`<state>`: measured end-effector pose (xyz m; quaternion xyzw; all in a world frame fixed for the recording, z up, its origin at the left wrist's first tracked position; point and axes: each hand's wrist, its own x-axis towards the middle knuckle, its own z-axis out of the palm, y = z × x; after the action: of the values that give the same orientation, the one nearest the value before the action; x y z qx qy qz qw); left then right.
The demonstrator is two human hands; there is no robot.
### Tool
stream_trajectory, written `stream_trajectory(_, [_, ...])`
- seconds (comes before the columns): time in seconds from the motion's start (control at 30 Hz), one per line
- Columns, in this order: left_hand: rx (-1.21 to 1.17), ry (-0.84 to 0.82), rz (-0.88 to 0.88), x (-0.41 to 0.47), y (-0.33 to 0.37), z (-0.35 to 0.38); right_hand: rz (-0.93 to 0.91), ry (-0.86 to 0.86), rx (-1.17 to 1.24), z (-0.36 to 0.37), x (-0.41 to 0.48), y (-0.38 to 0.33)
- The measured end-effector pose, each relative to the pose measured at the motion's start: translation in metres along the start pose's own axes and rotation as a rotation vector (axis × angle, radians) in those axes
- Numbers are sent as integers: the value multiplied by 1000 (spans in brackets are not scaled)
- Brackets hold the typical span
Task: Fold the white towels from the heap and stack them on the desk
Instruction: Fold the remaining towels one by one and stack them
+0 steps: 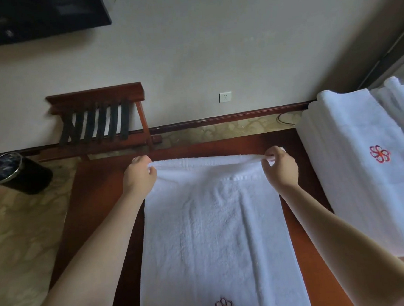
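So: desk [94,196] is carrying one towel [213,223], lying flat lengthwise with its logo end nearest the person. Finished stack [353,147] is sitting to its right, not touching, likely keeping the fold path free. Left hand [139,176] and right hand [281,168] are each pinching a far corner, lifting that edge taut, probably to fold it back evenly.
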<state>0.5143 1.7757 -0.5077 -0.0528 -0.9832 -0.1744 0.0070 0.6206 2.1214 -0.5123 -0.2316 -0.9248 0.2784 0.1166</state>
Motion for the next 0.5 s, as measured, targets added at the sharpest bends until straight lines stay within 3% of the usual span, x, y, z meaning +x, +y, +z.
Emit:
stream_trajectory(0.17, [61,19,112,-52,-14,-1,-18,65,1,-5,-54,13])
stream_trajectory(0.5, [249,-173,53,-125,-37,34,-45,-153,-177,6,-122,47])
